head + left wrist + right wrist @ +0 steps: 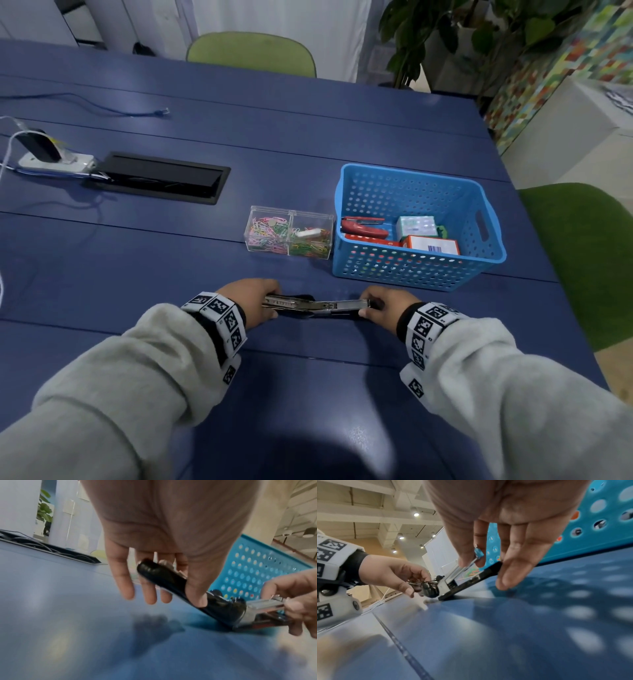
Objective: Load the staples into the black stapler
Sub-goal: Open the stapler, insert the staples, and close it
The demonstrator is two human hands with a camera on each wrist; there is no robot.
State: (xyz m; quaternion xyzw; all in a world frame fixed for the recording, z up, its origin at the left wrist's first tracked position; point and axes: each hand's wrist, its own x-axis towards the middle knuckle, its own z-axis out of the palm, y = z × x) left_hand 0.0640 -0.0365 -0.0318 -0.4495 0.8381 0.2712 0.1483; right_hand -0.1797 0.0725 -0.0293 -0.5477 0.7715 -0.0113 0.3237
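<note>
**Both hands on the opened black stapler, near edge of the table**

From my remote seat I see the blue table (pixel 308 144) filling most of the head view, with two green chairs (pixel 251 51) at its far and right sides. On its right half stands the blue perforated basket (pixel 418 270), holding a red stapler (pixel 364 229) and a few small boxes (pixel 432 245). Just left of the basket sits a clear two-compartment box of coloured paper clips (pixel 289 233). Further left lie a black cable hatch (pixel 161 178) set into the tabletop and a white power strip (pixel 56 162).

Nearer me, in front of the basket, the black stapler (pixel 308 306) lies swung open across the table, its black cover to the left and its metal magazine rail (pixel 346 304) to the right.

My left hand (pixel 251 301) holds the black cover end: in the left wrist view the thumb presses on the cover's outer side while the fingers (pixel 127 584) reach down behind it, fairly straight.

My right hand (pixel 387 306) pinches the tip of the metal rail between thumb and forefinger, and the other fingers (pixel 513 566) reach down beside the black base.

The rail's inside is too blurred for me to tell whether staples sit in it.
</note>
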